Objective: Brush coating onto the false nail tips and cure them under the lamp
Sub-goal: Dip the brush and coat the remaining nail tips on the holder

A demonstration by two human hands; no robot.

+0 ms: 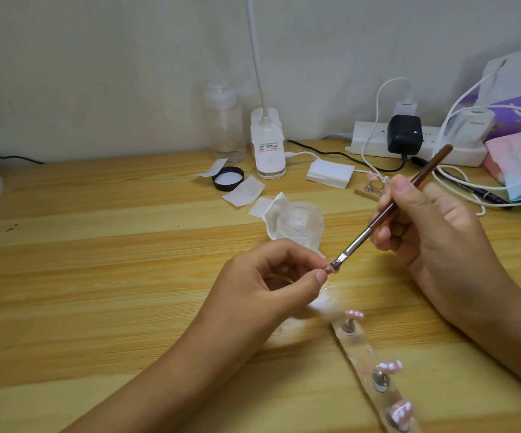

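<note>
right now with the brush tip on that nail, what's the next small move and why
Probably draw the brush in one light stroke along the nail tip pinched in the left hand. The bristles already rest on it, the right hand holds the handle like a pen, and three coated-looking tips sit on the wooden strip nearby, so this one seems mid-coat.

I am seeing a thin brush (390,210) with a brown handle and silver ferrule; it is tilting down to the left, and its bristles are touching a small pink nail tip (424,269). Three more pink tips with white marks (388,367) are standing on pegs of a long holder strip (360,354), which is lying on the wooden surface (97,245). The white lamp (268,145) is standing upright at the back.
</note>
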